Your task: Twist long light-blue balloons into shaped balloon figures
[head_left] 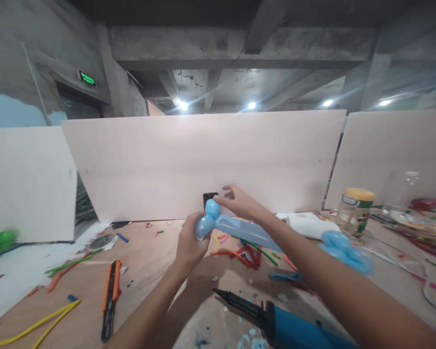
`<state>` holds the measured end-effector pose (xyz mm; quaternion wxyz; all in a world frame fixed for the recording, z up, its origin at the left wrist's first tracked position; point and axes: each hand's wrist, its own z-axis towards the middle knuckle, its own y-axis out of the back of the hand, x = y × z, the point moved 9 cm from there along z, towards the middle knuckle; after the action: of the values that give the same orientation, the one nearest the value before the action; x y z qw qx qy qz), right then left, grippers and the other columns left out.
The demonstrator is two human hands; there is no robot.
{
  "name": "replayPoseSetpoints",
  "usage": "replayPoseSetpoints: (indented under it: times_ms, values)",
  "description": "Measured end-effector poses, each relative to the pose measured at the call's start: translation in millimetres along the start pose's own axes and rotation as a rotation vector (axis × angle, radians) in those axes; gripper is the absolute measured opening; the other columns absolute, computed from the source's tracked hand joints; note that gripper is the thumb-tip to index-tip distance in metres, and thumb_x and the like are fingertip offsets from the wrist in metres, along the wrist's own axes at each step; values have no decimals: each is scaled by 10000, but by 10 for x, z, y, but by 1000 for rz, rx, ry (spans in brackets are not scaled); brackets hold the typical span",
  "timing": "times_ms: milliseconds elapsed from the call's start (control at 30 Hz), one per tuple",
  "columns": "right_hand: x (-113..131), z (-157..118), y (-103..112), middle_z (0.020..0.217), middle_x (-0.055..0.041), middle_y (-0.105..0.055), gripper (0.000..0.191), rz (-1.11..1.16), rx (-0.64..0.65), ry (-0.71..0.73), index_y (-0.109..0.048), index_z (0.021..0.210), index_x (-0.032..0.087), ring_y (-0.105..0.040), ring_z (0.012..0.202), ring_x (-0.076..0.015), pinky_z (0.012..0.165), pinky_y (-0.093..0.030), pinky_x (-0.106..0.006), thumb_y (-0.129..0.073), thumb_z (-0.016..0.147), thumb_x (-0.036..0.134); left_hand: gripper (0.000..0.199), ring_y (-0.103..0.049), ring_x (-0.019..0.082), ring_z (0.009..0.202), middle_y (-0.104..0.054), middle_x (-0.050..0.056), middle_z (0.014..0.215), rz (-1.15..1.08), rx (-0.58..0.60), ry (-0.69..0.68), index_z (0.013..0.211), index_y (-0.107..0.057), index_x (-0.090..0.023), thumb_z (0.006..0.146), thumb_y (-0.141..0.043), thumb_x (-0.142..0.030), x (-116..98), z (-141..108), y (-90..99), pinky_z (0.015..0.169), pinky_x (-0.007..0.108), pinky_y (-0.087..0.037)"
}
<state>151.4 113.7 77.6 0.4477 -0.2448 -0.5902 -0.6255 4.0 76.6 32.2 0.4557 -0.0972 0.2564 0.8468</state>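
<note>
A light-blue modelling balloon (247, 230) is twisted into two round bubbles, with a long straight part running right behind my right forearm. My left hand (192, 242) is wrapped round the lower bubble. Above it stands the smaller bubble (212, 208). Over its top right is my right hand (240, 200), fingers apart and slightly bent, one fingertip at or very near the bubble. A black phone-like object (210, 197) stands behind the bubbles, partly covered by them.
A blue hand pump (294, 327) lies in front, nozzle pointing left. An orange-and-black utility knife (111, 300) is at left. Uninflated balloons (252, 254) litter the table. At right are a twisted blue balloon (345, 252), a paper roll (312, 227) and a yellow-lidded jar (355, 213). White boards (203, 160) stand behind.
</note>
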Motion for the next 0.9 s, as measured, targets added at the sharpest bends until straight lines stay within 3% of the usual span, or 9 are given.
replayPoseSetpoints:
  times_ms: [67,133,200,300,400,533,700,800,900]
  values:
    - [337,-332,200,1019,-49,-605,315,4,-300,328,-549,1039,227,-543,947,-188,852,-397,-309,-599,775,391,383,-589,226,946,-593,60,1020,0,-115,192,1109,-474,-224,747,-597,-195,202,16,134,846,401,-481]
    - [290,-517,-91,831,-39,-625,221,46,-99,339,-599,864,210,-573,827,-185,778,-422,-313,-548,815,419,403,-578,239,974,-581,71,1050,11,-226,301,1124,-470,-213,748,-616,-239,309,-6,264,868,410,-466]
    - [-55,-570,-417,886,-66,-642,371,275,133,91,-584,960,208,-603,829,-219,692,-457,-326,-575,774,529,440,-555,252,1027,-557,88,1095,19,-330,302,1159,-452,-204,756,-618,-257,297,-54,365,900,424,-447]
    - [-478,-456,-504,978,-87,-636,465,839,84,-145,-541,967,210,-611,938,-250,757,-483,-365,-579,729,607,480,-519,259,1106,-526,106,1155,8,-313,51,1206,-414,-222,767,-609,-215,17,-115,341,950,454,-417]
    - [-618,-223,-270,889,-51,-649,331,1146,-87,-66,-515,813,224,-595,980,-240,814,-482,-346,-643,709,511,564,-472,281,1189,-484,132,1254,-30,-55,-264,1266,-367,-251,758,-603,-182,-357,-217,149,963,491,-414]
    - [-669,-99,-69,820,-7,-661,243,1186,-147,-1,-520,796,246,-593,967,-230,804,-492,-334,-677,673,385,647,-336,334,1303,-352,171,1392,-72,15,-322,1352,-280,-235,776,-560,-327,-496,-221,272,997,550,-365]
    - [-728,-141,-126,839,11,-639,273,1118,-156,13,-557,840,237,-595,899,-197,803,-483,-331,-730,662,352,347,-539,232,1095,-499,129,1232,-321,-177,101,1215,-411,-233,889,-429,-352,-63,19,727,863,403,-495]
    - [-754,-171,-202,875,17,-623,320,918,-198,20,-571,888,245,-583,871,-187,739,-473,-313,-750,658,378,254,-591,206,965,-578,94,1091,-281,-44,263,1088,-496,-210,875,-481,-347,107,75,726,805,380,-513]
    - [-714,-198,-331,849,-8,-628,300,746,-176,30,-596,874,221,-573,822,-189,671,-449,-295,-730,682,408,342,-549,248,1057,-592,88,1139,9,117,187,1098,-540,-214,796,-597,-363,24,89,650,911,454,-444]
